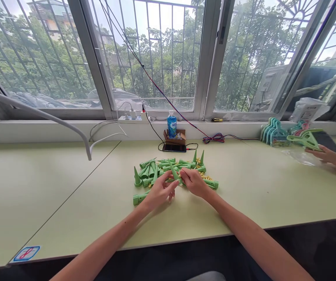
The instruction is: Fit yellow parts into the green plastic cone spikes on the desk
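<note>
My left hand (159, 192) is closed around a green plastic cone spike (173, 170), whose tip points up and away from me. Right beside it, my right hand (195, 182) is pinched at the wide end of the spike. Whatever lies between its fingertips is too small and covered to make out. Just beyond both hands spreads a pile of similar green spikes (146, 171), most lying flat and several standing on their wide ends. Small yellow pieces (207, 178) are scattered among them. One green spike (138, 199) lies close to my left wrist.
Behind the pile lie a phone (174, 148) with cables and a blue bottle (171, 127) by a cardboard box (182, 137). A cable bundle (214, 138) sits right of them. Another person's hand (328, 156) holds a green-handled item (310, 138) at right. A white tube (80, 134) overhangs the left.
</note>
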The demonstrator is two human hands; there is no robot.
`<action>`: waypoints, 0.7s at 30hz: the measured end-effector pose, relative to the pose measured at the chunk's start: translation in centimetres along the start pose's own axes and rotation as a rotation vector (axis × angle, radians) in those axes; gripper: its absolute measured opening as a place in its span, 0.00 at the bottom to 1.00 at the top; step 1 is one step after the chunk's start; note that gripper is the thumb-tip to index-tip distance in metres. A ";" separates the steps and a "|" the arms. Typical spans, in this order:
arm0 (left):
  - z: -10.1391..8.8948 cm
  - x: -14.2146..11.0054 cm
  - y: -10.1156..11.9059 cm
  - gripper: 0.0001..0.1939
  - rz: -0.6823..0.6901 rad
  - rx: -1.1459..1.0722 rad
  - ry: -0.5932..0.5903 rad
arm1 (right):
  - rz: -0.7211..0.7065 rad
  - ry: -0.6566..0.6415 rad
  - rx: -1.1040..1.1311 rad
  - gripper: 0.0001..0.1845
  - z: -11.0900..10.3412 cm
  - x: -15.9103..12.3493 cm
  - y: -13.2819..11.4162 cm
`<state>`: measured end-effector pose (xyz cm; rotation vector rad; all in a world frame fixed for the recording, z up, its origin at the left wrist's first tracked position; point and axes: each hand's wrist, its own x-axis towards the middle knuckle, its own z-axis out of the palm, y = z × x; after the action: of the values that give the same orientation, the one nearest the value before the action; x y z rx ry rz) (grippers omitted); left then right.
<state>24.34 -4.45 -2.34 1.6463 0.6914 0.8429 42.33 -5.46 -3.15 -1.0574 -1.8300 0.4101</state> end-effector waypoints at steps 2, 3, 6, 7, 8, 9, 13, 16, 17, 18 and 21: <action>0.1 0.0 -0.3 0.20 0.061 0.129 0.050 | 0.012 -0.017 -0.031 0.22 0.0 0.0 0.1; 0.2 0.0 -0.4 0.19 0.089 0.180 0.071 | 0.017 -0.023 -0.042 0.22 0.0 0.0 0.2; 0.3 0.1 -0.6 0.15 0.174 0.273 0.113 | 0.027 -0.023 -0.059 0.23 0.1 -0.1 0.2; 0.3 0.1 -0.6 0.15 0.189 0.290 0.125 | 0.028 -0.020 -0.061 0.23 0.2 0.0 0.2; 0.3 0.1 -0.6 0.15 0.191 0.303 0.138 | 0.029 -0.014 -0.061 0.23 0.2 0.0 0.2; 0.4 0.1 -0.5 0.16 0.181 0.310 0.150 | 0.029 -0.005 -0.061 0.23 0.3 0.0 0.2; 0.6 0.2 -0.2 0.19 0.098 0.247 0.206 | 0.044 0.071 -0.038 0.22 0.3 0.1 0.0; 0.6 0.3 -0.2 0.18 0.074 0.181 0.226 | 0.066 0.134 -0.006 0.21 0.1 0.1 -0.2; 0.5 0.3 -0.2 0.20 0.060 0.158 0.220 | 0.068 0.147 0.004 0.21 0.1 0.1 -0.2; 0.5 0.4 -0.1 0.23 0.034 0.124 0.204 | 0.067 0.151 0.011 0.21 0.0 0.1 -0.2; 0.3 0.4 0.3 0.31 -0.115 -0.042 0.115 | 0.024 0.107 0.012 0.20 -0.1 0.0 -0.2</action>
<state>24.83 -4.41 -2.06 1.5147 0.8353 0.8676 42.27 -5.61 -2.97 -1.0743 -1.7197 0.3714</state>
